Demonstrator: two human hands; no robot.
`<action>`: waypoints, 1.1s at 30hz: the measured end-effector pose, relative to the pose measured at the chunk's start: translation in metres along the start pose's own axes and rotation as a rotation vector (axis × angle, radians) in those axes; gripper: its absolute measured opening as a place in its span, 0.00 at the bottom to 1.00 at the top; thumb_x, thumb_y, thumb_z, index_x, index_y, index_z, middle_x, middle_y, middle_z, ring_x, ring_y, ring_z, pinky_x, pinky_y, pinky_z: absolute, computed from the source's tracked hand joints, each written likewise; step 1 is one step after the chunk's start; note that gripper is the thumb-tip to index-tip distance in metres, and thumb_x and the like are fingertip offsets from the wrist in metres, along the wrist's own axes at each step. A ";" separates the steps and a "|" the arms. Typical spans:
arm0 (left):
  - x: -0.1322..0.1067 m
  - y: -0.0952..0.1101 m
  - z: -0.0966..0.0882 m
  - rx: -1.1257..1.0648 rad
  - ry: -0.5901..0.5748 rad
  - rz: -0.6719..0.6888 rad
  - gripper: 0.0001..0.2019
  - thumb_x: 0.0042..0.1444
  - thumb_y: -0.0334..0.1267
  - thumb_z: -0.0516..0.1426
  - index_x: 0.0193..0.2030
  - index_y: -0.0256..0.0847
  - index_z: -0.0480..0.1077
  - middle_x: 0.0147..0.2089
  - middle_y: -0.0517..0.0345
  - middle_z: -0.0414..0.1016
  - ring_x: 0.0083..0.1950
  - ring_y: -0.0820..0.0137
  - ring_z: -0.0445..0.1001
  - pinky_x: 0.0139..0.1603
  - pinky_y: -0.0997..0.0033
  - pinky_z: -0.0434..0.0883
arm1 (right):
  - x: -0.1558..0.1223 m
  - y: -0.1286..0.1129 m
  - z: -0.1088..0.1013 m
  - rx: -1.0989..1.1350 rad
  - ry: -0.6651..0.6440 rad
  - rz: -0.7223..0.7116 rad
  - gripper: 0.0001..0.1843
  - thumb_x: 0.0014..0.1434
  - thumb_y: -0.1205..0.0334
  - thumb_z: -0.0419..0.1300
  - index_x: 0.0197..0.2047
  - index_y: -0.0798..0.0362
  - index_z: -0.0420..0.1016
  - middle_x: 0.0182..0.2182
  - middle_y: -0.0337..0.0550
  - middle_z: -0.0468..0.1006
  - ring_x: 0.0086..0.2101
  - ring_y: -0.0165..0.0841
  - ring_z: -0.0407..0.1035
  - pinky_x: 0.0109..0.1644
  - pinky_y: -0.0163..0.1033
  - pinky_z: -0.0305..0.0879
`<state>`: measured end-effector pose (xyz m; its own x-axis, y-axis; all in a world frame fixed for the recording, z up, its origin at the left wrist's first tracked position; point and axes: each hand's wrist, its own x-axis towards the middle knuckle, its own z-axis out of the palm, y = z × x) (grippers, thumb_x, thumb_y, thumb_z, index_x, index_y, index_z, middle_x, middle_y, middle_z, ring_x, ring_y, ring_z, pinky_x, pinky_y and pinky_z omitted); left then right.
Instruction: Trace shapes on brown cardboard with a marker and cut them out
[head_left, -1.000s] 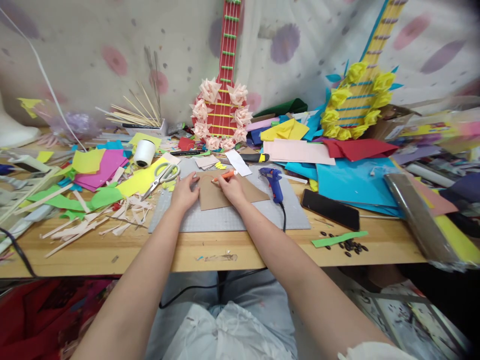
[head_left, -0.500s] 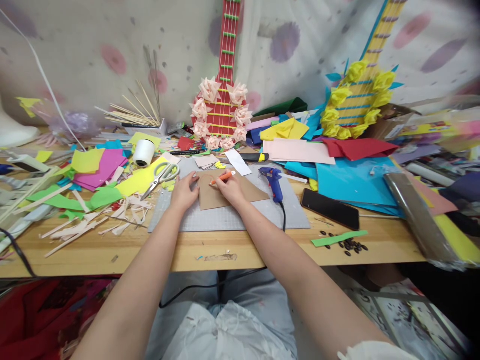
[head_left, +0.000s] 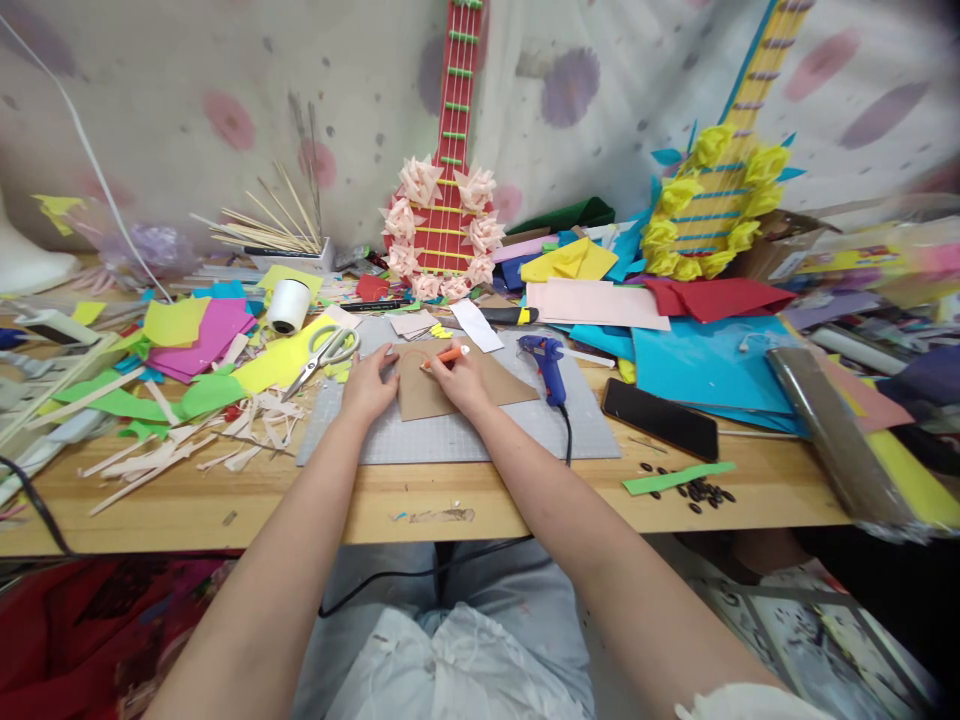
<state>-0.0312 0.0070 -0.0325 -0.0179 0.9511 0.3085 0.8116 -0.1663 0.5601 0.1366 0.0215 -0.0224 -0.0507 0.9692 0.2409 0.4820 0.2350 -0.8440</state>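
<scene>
A brown piece of cardboard [head_left: 420, 395] lies on the grey cutting mat [head_left: 390, 445]. My right hand [head_left: 459, 378] grips an orange pen [head_left: 452, 354], its tip down on the cardboard. A faint curved line shows on the cardboard just left of the tip. At the cardboard's left edge rests my left hand [head_left: 369, 382], thumb and fingers apart, steadying nothing else that I can see. Blue hot glue gun [head_left: 552, 372] lies on the mat to the right. White paper [head_left: 477, 326] and small yellow pieces sit behind the cardboard.
Scissors [head_left: 324, 355] and pale paper scraps [head_left: 255, 430] lie left of the mat. To the right are a black phone [head_left: 660, 418], a green strip [head_left: 679, 478] and small dark beads [head_left: 705, 490]. A red paper guitar [head_left: 448, 215] and a yellow one [head_left: 716, 205] stand at the back.
The pen and my right hand have shifted very slightly on the cardboard. My left hand stays where it was.
</scene>
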 end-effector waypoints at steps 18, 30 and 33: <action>-0.001 0.002 -0.002 -0.006 -0.001 0.000 0.26 0.50 0.33 0.53 0.58 0.42 0.59 0.50 0.54 0.74 0.58 0.64 0.65 0.67 0.52 0.42 | 0.000 0.003 0.001 0.000 -0.028 -0.017 0.10 0.51 0.53 0.53 0.29 0.51 0.62 0.22 0.34 0.69 0.24 0.29 0.61 0.29 0.34 0.53; -0.002 0.003 -0.002 -0.006 0.003 0.002 0.25 0.50 0.33 0.53 0.57 0.40 0.60 0.50 0.53 0.74 0.57 0.64 0.66 0.67 0.52 0.42 | -0.001 0.007 0.007 0.086 -0.102 -0.093 0.09 0.49 0.55 0.54 0.28 0.51 0.60 0.20 0.32 0.66 0.24 0.27 0.61 0.29 0.33 0.55; -0.002 0.003 -0.002 -0.002 0.002 0.005 0.25 0.50 0.33 0.53 0.57 0.41 0.59 0.50 0.54 0.74 0.57 0.65 0.66 0.67 0.53 0.42 | -0.002 0.006 0.005 0.065 -0.062 -0.072 0.10 0.50 0.54 0.54 0.28 0.52 0.61 0.21 0.32 0.66 0.24 0.27 0.61 0.29 0.33 0.54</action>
<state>-0.0301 0.0042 -0.0298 -0.0156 0.9497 0.3129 0.8104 -0.1713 0.5603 0.1347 0.0217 -0.0304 -0.1383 0.9517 0.2740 0.4175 0.3069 -0.8553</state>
